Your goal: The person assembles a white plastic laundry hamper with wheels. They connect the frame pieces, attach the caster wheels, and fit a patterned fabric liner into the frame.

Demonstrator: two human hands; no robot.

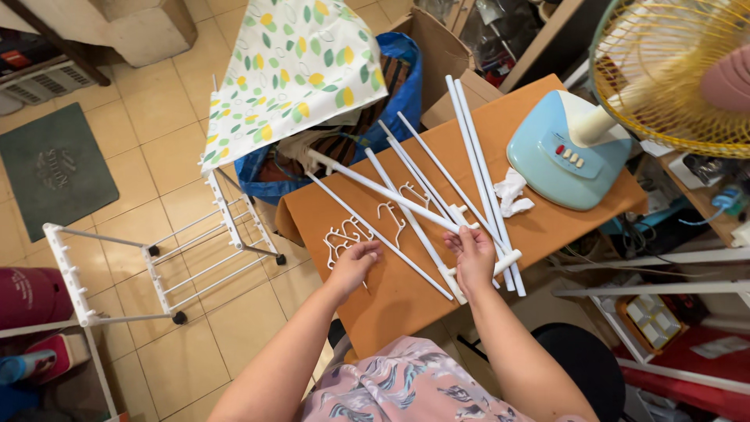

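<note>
Several white rods [437,195] lie fanned across your orange table [391,297], the landmark for this listing.

- Rods: long, thin, white; spread from the table's near edge toward its far corner, some crossing one another. Two lie side by side nearest the fan.
- Right hand [474,252]: at the table's near edge, fingers closed round the near end of one rod, just beside a short white connector [508,262]. Which rod it pinches is hard to make out, since several ends bunch together there.
- Left hand [355,262]: on the table's left part, fingers loosely curled and resting on the small white clips [348,233]; it looks to touch them rather than grasp them.
- Clips: a small cluster of hooked plastic pieces, left of the rods, with one or two more lying among the rods at mid-table.
- Rag [512,191]: crumpled, white, on the table between the rods and the fan.
- Fan [566,152]: pale blue base on the table's far right corner, yellow cage above it.
- Rack [156,266]: white, wheeled frame on the tiled floor left of the table.
- Cloth [293,66]: leaf-print, draped over a blue bag [402,86] beyond the table's far left edge.
- Mat [51,168]: dark green, on the floor far left of the table.
</note>
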